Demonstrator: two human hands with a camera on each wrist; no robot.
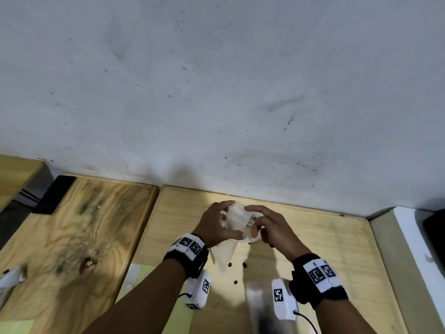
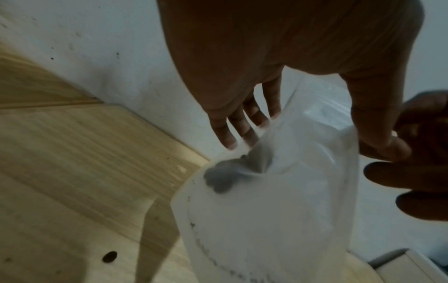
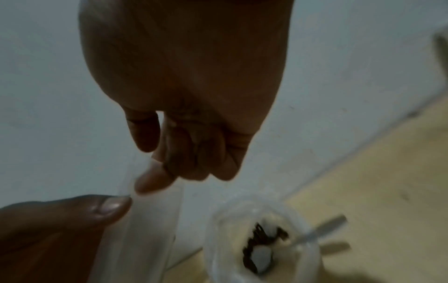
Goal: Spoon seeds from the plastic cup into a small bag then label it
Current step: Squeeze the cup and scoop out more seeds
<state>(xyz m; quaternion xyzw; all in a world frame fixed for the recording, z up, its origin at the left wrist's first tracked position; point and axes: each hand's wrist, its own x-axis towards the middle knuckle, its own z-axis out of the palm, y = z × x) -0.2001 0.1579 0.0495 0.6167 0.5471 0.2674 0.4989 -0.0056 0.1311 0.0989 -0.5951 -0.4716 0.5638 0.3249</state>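
A small clear plastic bag [image 1: 234,216] is held up over the light wooden table [image 1: 325,249], near the wall. My left hand [image 1: 228,219] pinches its left side, thumb in front and fingers behind, and my right hand [image 1: 251,220] pinches the top edge [image 3: 150,191] between thumb and forefinger. A dark clump of seeds [image 2: 224,177] shows through the bag [image 2: 278,201]. The plastic cup [image 3: 261,239] stands on the table below my right hand with dark seeds and a metal spoon [image 3: 324,227] in it. My hands mostly hide the cup in the head view.
Three loose seeds [image 1: 235,282] lie on the table under my wrists. A blurred clear object [image 1: 262,307] is at the near edge. A dark phone [image 1: 55,194] lies on the darker board [image 1: 84,237] to the left. A pale yellow sheet [image 1: 178,317] lies by my left forearm.
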